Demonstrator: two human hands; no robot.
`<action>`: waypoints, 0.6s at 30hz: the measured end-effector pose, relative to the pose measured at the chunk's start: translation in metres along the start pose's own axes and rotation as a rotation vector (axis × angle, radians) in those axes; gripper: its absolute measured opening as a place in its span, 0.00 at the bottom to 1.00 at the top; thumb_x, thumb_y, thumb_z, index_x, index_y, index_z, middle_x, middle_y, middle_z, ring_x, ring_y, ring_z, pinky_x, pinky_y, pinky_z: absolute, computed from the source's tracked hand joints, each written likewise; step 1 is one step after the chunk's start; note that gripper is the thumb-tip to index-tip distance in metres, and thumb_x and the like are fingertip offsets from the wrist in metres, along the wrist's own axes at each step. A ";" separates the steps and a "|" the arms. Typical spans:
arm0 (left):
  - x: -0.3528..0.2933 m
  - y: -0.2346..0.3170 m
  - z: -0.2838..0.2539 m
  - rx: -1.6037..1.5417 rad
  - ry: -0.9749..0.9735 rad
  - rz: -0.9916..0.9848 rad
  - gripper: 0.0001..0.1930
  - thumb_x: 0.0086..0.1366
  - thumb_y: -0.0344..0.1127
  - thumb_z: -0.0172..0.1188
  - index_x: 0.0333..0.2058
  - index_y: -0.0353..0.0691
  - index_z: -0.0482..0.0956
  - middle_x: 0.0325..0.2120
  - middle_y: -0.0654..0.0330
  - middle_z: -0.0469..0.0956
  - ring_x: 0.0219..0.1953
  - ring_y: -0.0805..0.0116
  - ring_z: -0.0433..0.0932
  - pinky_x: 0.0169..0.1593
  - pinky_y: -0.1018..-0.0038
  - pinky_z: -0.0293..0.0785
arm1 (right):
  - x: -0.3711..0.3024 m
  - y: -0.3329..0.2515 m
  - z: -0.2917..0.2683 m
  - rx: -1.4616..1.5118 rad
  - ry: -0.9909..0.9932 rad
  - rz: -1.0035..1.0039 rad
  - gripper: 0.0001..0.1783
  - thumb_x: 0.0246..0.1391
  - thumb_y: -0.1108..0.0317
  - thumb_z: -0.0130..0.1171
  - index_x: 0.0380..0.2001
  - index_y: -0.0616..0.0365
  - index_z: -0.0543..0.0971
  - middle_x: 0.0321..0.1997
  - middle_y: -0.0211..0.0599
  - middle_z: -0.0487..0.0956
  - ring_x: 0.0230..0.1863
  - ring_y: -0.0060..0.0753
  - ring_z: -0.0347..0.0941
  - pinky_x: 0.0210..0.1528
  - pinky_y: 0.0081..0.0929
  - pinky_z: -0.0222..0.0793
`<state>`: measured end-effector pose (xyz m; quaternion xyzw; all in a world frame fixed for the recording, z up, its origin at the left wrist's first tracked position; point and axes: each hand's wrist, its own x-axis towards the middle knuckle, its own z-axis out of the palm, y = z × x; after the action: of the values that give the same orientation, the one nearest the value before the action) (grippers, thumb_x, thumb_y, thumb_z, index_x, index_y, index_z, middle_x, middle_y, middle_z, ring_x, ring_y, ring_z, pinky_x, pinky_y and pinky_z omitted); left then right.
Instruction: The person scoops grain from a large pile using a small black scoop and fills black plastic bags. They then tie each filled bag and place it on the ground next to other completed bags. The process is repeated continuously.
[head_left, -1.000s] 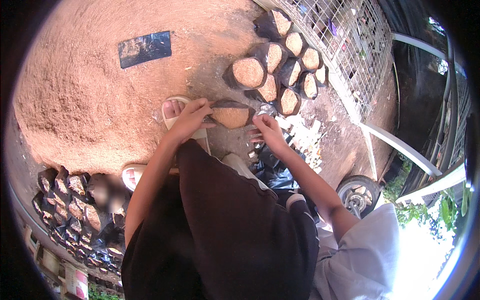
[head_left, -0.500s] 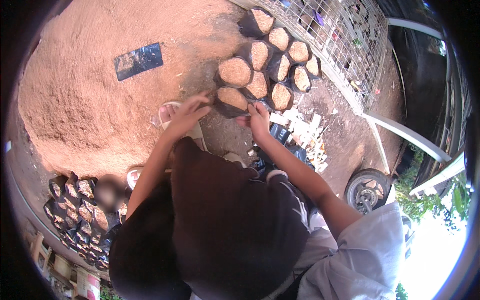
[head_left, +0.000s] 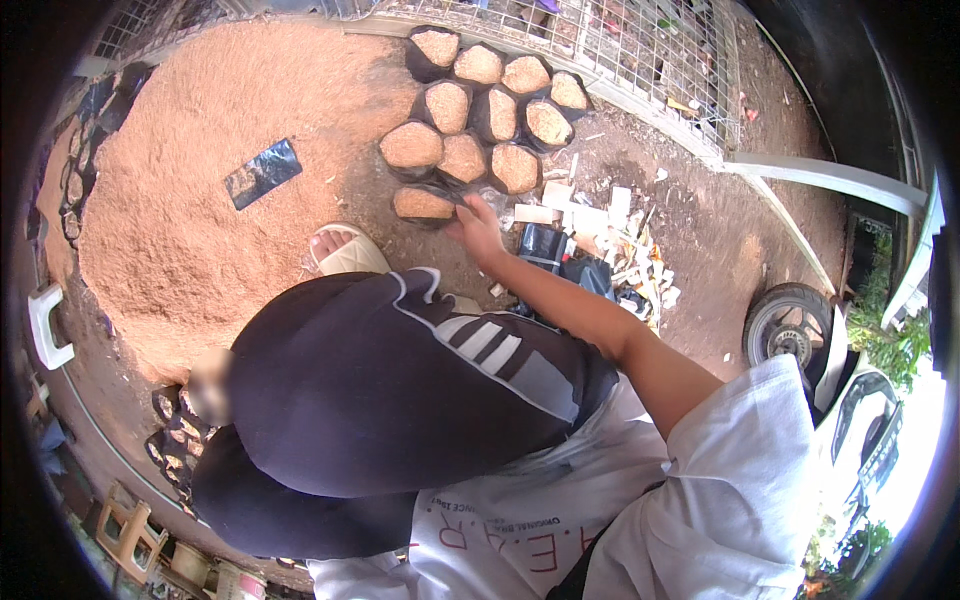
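Observation:
My right hand [head_left: 478, 228] is closed on the right edge of a black plastic bag [head_left: 425, 203] filled with light brown, sawdust-like material. That bag sits nearest to me, just in front of a cluster of similar filled bags [head_left: 463, 157] standing upright on the ground. My left hand is out of sight; my dark-trousered knees fill the left and middle of the view. A flat black plastic bag [head_left: 263, 174] lies on the big pile of the same loose brown material [head_left: 170, 230] to the left.
Wood scraps [head_left: 590, 225] and dark plastic bundles [head_left: 541, 247] lie right of my hand. Behind the cluster runs a wire mesh fence [head_left: 640, 55]. A motorcycle wheel [head_left: 788, 330] stands at the right. More filled bags [head_left: 180, 440] are at lower left, near a white stool [head_left: 48, 325].
My left hand has left the view from beside the nearest bag. The right hand stays at that bag's edge. The view has shifted, and my knees now cover more of the left.

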<state>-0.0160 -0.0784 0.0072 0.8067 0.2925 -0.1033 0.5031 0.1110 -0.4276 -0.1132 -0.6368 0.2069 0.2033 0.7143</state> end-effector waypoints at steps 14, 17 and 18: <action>0.000 -0.009 -0.004 0.237 -0.082 0.105 0.08 0.72 0.39 0.63 0.41 0.40 0.81 0.38 0.59 0.83 0.44 0.61 0.83 0.47 0.65 0.80 | 0.000 -0.008 0.018 -0.199 0.176 0.180 0.14 0.67 0.59 0.58 0.49 0.52 0.69 0.43 0.35 0.75 0.35 0.30 0.77 0.33 0.32 0.78; 0.006 -0.001 0.007 0.247 -0.128 0.164 0.09 0.71 0.39 0.64 0.40 0.40 0.82 0.37 0.58 0.84 0.43 0.61 0.83 0.46 0.64 0.80 | 0.017 0.002 -0.011 -0.331 0.199 0.093 0.21 0.64 0.54 0.63 0.50 0.52 0.68 0.43 0.36 0.74 0.39 0.33 0.76 0.35 0.33 0.76; 0.006 -0.001 0.009 0.251 -0.140 0.177 0.09 0.71 0.39 0.64 0.40 0.40 0.82 0.37 0.58 0.84 0.43 0.60 0.83 0.46 0.64 0.80 | 0.018 0.003 -0.015 -0.408 0.211 0.038 0.22 0.63 0.54 0.64 0.51 0.53 0.68 0.44 0.37 0.74 0.41 0.34 0.75 0.37 0.33 0.76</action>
<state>-0.0104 -0.0833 -0.0010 0.8766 0.1692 -0.1504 0.4246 0.1237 -0.4414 -0.1270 -0.7817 0.2472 0.1868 0.5413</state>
